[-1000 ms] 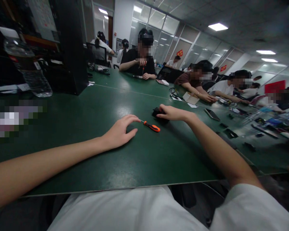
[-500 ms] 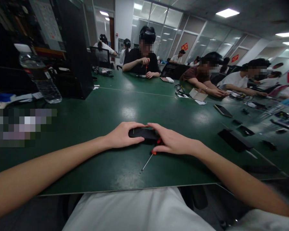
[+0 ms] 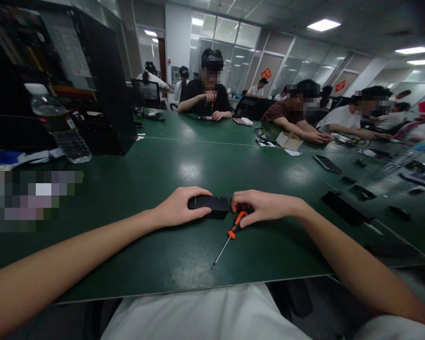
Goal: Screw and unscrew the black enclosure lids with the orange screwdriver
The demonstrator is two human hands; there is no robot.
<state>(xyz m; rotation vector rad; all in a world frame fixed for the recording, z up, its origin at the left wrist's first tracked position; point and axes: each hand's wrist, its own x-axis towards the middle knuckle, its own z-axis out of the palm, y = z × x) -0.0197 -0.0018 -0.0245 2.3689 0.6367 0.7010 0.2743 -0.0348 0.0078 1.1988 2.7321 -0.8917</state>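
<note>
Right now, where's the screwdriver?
In the head view, the screwdriver lies on the green table near its front edge, orange handle under the right hand, tip toward the person, beside the black box.

The table [image 3: 184, 156] has a smooth green top with a dull sheen that mirrors the ceiling lights. The box [image 3: 209, 204] looks like matt black plastic. The screwdriver [image 3: 229, 236] has a glossy orange-and-black plastic handle and a thin bright metal shaft. The bottle [image 3: 62, 127] is clear, ribbed plastic.
</note>
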